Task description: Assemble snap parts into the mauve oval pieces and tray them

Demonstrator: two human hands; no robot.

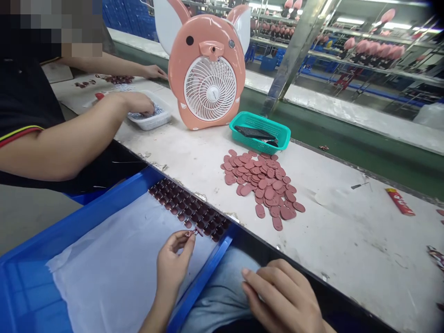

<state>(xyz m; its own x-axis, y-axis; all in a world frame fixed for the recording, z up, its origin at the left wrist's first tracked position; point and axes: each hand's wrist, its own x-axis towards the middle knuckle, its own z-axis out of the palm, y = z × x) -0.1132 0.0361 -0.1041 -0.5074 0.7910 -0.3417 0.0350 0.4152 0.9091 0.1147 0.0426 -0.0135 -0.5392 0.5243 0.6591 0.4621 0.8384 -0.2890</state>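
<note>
My left hand pinches a small dark-red piece between thumb and fingertips, over the near end of the rows. Those rows of dark-red pieces lie along the far side of a blue tray lined with white cloth. Above my lap, beside the table edge, my right hand has bent fingers slightly apart; I see nothing in it. A pile of flat pink oval pieces is spread on the white table.
A pink pig-shaped fan stands behind a green basket holding a dark flat object. To the left, another person's hand reaches into a white basket. A red tube lies at the right.
</note>
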